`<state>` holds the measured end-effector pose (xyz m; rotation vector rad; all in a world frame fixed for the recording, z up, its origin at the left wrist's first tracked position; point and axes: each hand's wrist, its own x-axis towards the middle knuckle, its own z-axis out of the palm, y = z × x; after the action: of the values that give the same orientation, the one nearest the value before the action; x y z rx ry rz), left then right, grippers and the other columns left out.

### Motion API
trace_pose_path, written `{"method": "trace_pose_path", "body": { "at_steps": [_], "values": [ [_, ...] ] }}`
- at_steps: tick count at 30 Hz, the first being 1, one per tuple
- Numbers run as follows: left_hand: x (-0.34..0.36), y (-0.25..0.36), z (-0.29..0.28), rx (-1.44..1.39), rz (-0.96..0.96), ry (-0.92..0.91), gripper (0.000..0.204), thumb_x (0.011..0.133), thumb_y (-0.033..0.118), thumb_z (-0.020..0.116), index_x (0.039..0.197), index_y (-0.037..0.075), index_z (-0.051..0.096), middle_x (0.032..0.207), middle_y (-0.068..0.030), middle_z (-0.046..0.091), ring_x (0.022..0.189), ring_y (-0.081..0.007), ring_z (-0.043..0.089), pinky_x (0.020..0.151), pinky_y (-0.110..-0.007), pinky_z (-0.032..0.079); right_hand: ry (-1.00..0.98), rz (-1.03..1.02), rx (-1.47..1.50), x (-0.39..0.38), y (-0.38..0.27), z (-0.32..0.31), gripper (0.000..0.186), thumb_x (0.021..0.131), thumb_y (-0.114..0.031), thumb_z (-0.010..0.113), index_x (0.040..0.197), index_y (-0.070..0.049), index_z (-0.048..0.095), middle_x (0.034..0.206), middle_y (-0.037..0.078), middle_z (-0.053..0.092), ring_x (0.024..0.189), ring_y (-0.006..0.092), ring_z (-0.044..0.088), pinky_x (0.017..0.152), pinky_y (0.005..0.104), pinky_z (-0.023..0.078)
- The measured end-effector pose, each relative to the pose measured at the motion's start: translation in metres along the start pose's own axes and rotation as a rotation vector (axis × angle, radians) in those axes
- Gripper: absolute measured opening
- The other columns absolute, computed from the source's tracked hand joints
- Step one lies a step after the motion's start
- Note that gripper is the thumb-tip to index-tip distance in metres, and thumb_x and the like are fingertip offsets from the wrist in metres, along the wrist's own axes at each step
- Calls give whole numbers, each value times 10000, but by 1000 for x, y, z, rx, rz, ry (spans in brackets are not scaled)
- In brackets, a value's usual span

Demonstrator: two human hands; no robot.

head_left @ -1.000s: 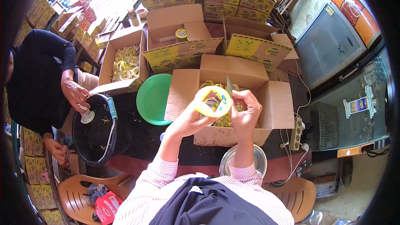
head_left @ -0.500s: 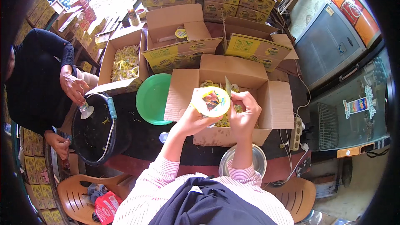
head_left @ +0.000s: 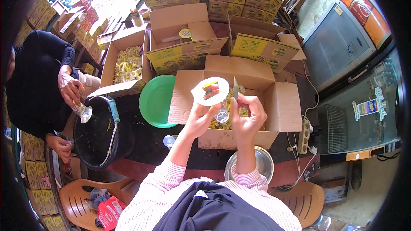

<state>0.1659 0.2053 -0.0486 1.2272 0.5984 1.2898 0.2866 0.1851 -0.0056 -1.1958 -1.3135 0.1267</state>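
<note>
My left hand (head_left: 199, 117) is closed round a clear plastic cup (head_left: 222, 115) with a wide pale rim. The cup is tilted, and a bit of yellow film shows at its rim. In my right hand (head_left: 250, 113) a thin, flat grey blade (head_left: 235, 89) is pinched upright, just right of the rim and apart from it. Its lower end is hidden by my fingers. Both hands are above an open cardboard box (head_left: 287, 107) with yellow and clear scraps inside.
A green basin (head_left: 156, 102) and a black bucket (head_left: 102, 143) stand to the left. A co-worker's hand (head_left: 70, 87) holds another clear cup (head_left: 83, 112) over the bucket. Another box of scraps (head_left: 128, 64) lies beyond. A metal bowl (head_left: 265, 162) sits by my right forearm.
My left hand has tipped and turned the cup, so its clear bottom shows and less yellow is seen on the rim. The blade is now farther from the rim.
</note>
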Motion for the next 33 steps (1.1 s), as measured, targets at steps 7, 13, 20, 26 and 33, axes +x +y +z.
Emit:
{"method": "trace_pose_path", "body": {
  "at_steps": [7, 13, 20, 26, 33],
  "values": [
    [0, -1, -7, 207, -3, -8, 503, 871, 104, 537, 1295, 24, 277, 1264, -96, 376, 1187, -174, 351, 997, -322, 270, 29, -89, -50, -7, -15, 6, 183, 658, 71, 656, 828, 7, 633, 701, 83, 589, 588, 140, 577, 543, 238, 452],
    [-7, 2, 2, 36, 123, 22, 501, 895, 154, 487, 1310, 18, 242, 1282, -111, 334, 1218, -196, 308, 1021, -338, 229, 36, -81, -17, -10, -13, 11, 198, 658, 83, 646, 842, 12, 635, 704, 86, 583, 591, 145, 570, 546, 238, 451],
    [-6, 6, 6, 75, 61, 46, 481, 910, 168, 450, 1308, 12, 230, 1281, -116, 334, 1202, -205, 336, 1009, -341, 248, 48, -90, -53, -10, -14, 14, 200, 664, 87, 639, 851, 18, 627, 713, 90, 582, 598, 151, 572, 551, 240, 453],
    [-11, 9, 16, 313, 108, 50, 457, 903, 164, 459, 1286, 4, 268, 1277, -123, 348, 1190, -212, 353, 998, -333, 264, 89, -98, -94, -4, -12, 15, 186, 671, 83, 642, 845, 21, 620, 723, 93, 587, 603, 152, 575, 548, 245, 455],
    [-10, 8, 16, 171, 88, 120, 450, 916, 222, 394, 1293, -5, 296, 1298, -122, 351, 1215, -224, 344, 1027, -351, 242, 114, -42, -53, -2, -1, 13, 178, 677, 75, 640, 845, 21, 621, 707, 93, 585, 591, 144, 569, 549, 247, 449]
  ]
}}
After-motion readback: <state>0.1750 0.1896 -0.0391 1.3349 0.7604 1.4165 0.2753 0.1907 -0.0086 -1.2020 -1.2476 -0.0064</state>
